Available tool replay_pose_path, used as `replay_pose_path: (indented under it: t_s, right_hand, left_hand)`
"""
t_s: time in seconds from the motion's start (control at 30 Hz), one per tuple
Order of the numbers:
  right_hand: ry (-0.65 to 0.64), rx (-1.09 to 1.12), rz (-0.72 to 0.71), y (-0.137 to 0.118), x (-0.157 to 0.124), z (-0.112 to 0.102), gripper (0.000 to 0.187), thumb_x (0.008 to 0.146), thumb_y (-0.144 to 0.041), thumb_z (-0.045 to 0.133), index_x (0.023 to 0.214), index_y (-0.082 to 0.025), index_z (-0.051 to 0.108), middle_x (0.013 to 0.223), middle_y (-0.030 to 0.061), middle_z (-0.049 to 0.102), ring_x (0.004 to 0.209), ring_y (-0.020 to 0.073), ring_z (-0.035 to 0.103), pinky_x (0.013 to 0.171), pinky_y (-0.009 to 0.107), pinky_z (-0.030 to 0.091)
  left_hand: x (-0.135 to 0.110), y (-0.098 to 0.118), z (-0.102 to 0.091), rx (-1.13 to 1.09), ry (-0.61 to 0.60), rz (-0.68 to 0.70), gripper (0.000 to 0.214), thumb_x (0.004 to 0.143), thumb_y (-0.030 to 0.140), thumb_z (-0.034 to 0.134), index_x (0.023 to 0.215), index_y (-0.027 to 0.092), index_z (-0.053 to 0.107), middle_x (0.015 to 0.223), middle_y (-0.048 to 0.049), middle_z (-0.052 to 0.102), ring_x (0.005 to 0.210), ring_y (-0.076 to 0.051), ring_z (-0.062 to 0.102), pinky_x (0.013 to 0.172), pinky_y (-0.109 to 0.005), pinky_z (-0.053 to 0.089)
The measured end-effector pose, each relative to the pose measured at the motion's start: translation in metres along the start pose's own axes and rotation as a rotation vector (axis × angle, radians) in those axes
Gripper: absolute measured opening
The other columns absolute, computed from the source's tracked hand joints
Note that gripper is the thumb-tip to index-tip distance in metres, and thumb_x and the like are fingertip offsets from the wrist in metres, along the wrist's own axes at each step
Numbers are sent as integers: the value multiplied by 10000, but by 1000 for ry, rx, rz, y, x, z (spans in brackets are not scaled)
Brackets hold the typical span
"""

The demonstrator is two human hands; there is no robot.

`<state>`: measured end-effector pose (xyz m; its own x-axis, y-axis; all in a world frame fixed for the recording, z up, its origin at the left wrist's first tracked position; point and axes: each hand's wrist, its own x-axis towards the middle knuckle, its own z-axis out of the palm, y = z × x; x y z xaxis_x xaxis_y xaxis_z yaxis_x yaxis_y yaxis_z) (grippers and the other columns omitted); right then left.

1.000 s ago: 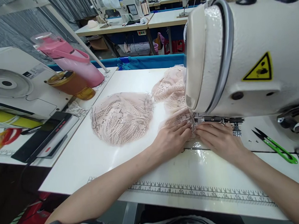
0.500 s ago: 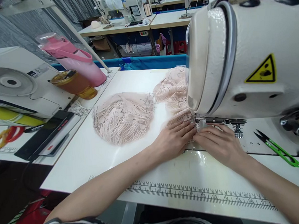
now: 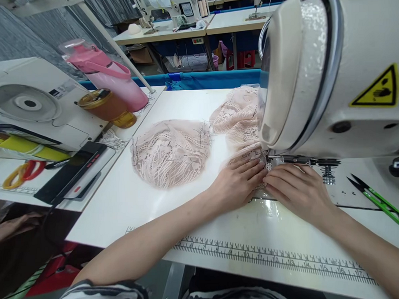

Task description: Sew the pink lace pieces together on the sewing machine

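2 hands point(image 3: 240, 183) rest at pink lace point(image 3: 244, 151) beneath a sewing machine point(image 3: 363, 41).

Lace point(image 3: 241, 136) partly hidden; sewing machine point(image 3: 352, 85) cut off right.

Another person's hand point(image 3: 18, 226) has come into view at the lower left.
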<state>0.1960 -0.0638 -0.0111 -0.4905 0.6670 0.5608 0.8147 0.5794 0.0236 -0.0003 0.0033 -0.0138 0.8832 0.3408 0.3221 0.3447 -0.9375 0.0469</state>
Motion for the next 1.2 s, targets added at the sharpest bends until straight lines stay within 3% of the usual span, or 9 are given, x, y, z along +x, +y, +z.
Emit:
replay_pose_path:
  t_s: [0.2, 0.33, 0.43, 0.57, 0.87, 1.2]
  right_hand:
    - [-69, 3, -18, -1, -1, -2, 213, 850, -67, 530, 909, -256, 607, 984, -31, 684, 993, 162, 605, 847, 321, 444]
    - [-20, 23, -55, 1, -1, 0, 180, 829, -67, 564, 925, -216, 600, 959, -23, 678, 972, 149, 598, 870, 304, 442]
    - [8, 17, -43, 1, 0, 0, 135, 832, -126, 597, 947, -196, 604, 958, -11, 680, 960, 145, 594, 843, 289, 437]
    - [-1, 13, -47, 1, -1, 0, 159, 826, -71, 573, 927, -190, 605, 955, -10, 679, 958, 140, 589, 824, 291, 422]
    - [38, 25, -72, 1, -3, 0, 212, 807, -25, 578, 948, -179, 610, 888, -16, 692, 905, 134, 613, 787, 278, 422]
    - [53, 41, -60, 0, -1, -2, 197, 800, -53, 609, 940, -191, 623, 906, -29, 692, 924, 126, 605, 782, 260, 435]
  left_hand:
    - [1, 1, -2, -12, -10, -8, 388, 943, 241, 393, 1270, 98, 545, 1310, -82, 557, 1267, -205, 484, 1107, -392, 375]
    - [2, 2, -2, -22, 0, -16, 394, 950, 240, 382, 1288, 97, 525, 1317, -77, 552, 1285, -189, 462, 1121, -379, 358]
    - [1, 2, -2, -29, 6, -16, 410, 952, 248, 386, 1309, 82, 500, 1327, -92, 540, 1291, -188, 456, 1122, -374, 358]
    - [1, 2, -3, -18, 19, -23, 420, 950, 244, 385, 1311, 61, 494, 1330, -118, 531, 1286, -201, 462, 1130, -393, 346]
    - [1, -1, -1, -22, 37, 51, 376, 956, 219, 383, 1274, 95, 540, 1312, -68, 555, 1280, -185, 467, 1130, -365, 345]
    - [-1, -4, 0, -6, 29, 66, 373, 960, 242, 400, 1270, 103, 555, 1296, -88, 569, 1245, -218, 507, 1094, -384, 392]
